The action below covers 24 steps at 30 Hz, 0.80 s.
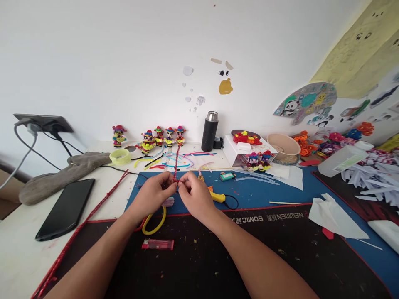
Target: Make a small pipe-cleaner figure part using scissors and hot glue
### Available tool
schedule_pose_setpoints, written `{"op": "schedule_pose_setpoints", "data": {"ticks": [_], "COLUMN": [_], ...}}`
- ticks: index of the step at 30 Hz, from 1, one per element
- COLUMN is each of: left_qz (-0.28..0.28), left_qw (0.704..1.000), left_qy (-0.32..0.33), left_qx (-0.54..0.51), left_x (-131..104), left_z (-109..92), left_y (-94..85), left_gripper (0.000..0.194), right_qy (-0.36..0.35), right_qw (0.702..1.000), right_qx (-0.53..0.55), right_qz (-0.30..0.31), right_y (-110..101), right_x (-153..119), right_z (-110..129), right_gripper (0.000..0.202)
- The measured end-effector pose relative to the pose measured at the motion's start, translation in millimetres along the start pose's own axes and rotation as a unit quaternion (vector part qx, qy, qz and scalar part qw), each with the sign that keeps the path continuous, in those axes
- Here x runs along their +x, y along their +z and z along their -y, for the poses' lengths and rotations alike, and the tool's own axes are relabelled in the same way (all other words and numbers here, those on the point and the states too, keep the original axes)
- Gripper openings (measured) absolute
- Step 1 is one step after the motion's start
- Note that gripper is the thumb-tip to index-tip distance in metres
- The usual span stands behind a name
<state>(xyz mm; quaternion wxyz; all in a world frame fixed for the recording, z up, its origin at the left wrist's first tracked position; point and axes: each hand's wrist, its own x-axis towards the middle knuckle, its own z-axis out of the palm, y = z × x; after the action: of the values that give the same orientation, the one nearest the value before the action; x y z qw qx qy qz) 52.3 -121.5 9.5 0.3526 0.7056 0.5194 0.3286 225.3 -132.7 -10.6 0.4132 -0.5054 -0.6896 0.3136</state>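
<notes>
A thin red tinsel pipe cleaner (176,162) rises from between my fingertips and points toward the wall. My left hand (154,193) pinches it near its lower end. My right hand (197,196) closes on the same spot, and the two sets of fingertips nearly meet there. The exact bend under my fingers is hidden. Below my left hand lie yellow-handled scissors (155,224), partly covered by it. A red lighter (158,244) rests nearer to me on the black mat. Beside my right hand is a yellow tool (217,197) with a black cord.
Several pipe-cleaner dolls (148,142) line the wall. A black thermos (210,132) stands right of them, then a white box (233,151) and a bowl (283,144). A phone (66,209) and more red pipe cleaners (93,211) lie left. A plastic bottle (343,160) is right.
</notes>
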Motion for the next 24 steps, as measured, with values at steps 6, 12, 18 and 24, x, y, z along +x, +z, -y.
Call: {"op": "schedule_pose_setpoints", "data": {"ticks": [6, 12, 18, 24], "left_qz": [-0.005, -0.001, -0.002, 0.033], "left_qw": [1.0, 0.999, 0.986, 0.986], "left_qy": [0.007, 0.004, -0.017, -0.033], "left_qx": [0.009, -0.052, -0.165, -0.16], "left_x": [-0.8, 0.6, 0.7, -0.3], "left_z": [-3.3, 2.1, -3.7, -3.1], "left_y": [-0.5, -0.6, -0.7, 1.2], "left_gripper": [0.029, 0.03, 0.035, 0.039], "right_qy": [-0.01, -0.009, 0.029, 0.04], "right_qw": [1.0, 1.0, 0.994, 0.989], "right_qx": [-0.006, 0.0, 0.107, 0.14], "right_qz": [0.0, -0.002, 0.016, 0.009], "right_y": [1.0, -0.3, 0.0, 1.0], "right_x": [-0.3, 0.3, 0.7, 0.6], "right_z": [-2.4, -1.0, 0.0, -1.1], "right_gripper": [0.006, 0.008, 0.018, 0.018]}}
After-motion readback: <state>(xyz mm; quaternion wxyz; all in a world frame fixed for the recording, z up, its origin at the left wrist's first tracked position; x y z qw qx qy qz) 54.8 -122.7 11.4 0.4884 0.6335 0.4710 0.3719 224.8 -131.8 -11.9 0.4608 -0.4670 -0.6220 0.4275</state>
